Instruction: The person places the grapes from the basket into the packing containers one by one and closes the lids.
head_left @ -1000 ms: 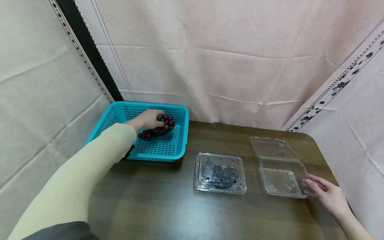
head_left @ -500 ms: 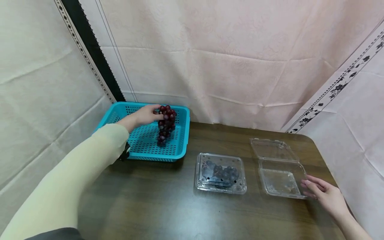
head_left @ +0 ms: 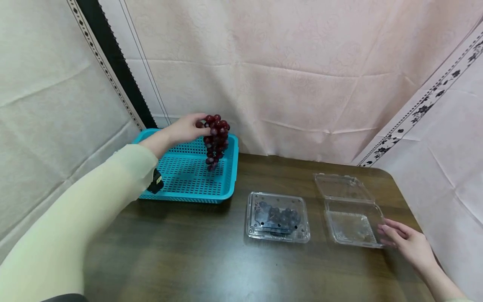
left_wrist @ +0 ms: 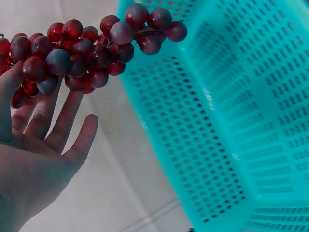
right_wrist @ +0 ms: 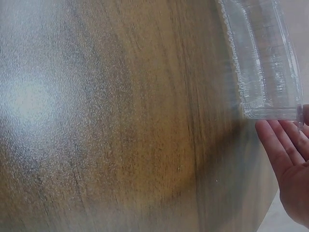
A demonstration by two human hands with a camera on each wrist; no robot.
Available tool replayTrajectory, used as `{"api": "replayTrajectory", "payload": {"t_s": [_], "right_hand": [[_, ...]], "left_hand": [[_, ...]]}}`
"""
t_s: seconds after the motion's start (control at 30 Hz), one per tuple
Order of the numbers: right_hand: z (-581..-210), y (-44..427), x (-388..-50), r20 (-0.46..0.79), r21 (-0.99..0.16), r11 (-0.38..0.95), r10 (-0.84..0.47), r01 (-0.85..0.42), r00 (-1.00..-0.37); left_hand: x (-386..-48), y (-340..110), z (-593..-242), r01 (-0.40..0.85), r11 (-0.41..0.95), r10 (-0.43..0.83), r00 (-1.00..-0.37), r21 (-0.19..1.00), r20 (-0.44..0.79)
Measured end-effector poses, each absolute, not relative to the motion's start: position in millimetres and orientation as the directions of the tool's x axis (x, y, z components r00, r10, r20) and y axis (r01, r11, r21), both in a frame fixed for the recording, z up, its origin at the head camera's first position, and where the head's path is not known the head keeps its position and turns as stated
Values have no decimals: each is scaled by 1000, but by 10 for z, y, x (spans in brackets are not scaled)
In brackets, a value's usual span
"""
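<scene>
While left fingers (left_wrist: 65, 121) pinch grapes (head_left: 216, 136), right fingers (right_wrist: 274, 147) hold a clamshell (head_left: 352, 226).

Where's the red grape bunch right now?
In the head view, left of centre: the red grape bunch hangs from the left hand, seen against the far right corner of the blue basket.

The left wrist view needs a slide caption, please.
Left hand holds a red grape bunch near a perforated turquoise basket.

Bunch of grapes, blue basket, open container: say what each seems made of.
Bunch of grapes: glossy with bright highlights; perhaps plastic, though real fruit isn't ruled out.
Blue basket: likely moulded plastic, slight sheen, regular perforations.
Open container: probably thin plastic, clear and shiny; table shows through.
</scene>
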State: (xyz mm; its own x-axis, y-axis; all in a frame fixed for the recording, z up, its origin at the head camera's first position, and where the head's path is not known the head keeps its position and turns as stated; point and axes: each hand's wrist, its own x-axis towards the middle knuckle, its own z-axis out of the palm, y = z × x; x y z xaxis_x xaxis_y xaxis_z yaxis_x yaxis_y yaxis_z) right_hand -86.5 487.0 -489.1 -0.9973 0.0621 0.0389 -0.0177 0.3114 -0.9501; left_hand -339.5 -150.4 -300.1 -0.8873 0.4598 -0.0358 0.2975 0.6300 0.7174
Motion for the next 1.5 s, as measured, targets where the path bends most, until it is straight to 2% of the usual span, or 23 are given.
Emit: {"api": "replayTrajectory", "payload": {"t_s": [0.2, 0.4, 0.57, 0.77, 1.1, 1.5], "right_hand": [[-4891, 4857, -852, 37, -945, 326, 66, -14, -997], [-4892, 4857, -839, -4, -915, 402, 104, 46, -995], [-4881, 4850, -844, 0, -922, 384, 102, 39, -995], [-4881, 4840, -835, -4, -910, 413, 107, 48, -994], [-4897, 4834, -842, 21, -933, 361, 95, 15, -995], [-4892, 4819, -839, 39, -923, 384, 93, 0, -995]], "left_hand": [[-3377, -1333, -2720, 326, 593, 457, -889, 736, 25], [-3263, -1080, -2462, 346, 595, 459, -887, 725, 47], [-3126, -822, -2344, 335, 512, 497, -866, 791, 45], [-3018, -454, -2350, 330, 412, 552, -832, 850, 56], [-2862, 304, -2491, 439, 357, 657, -746, 824, 113], [-2674, 1138, -2667, 450, 292, 709, -694, 844, 124]]}}
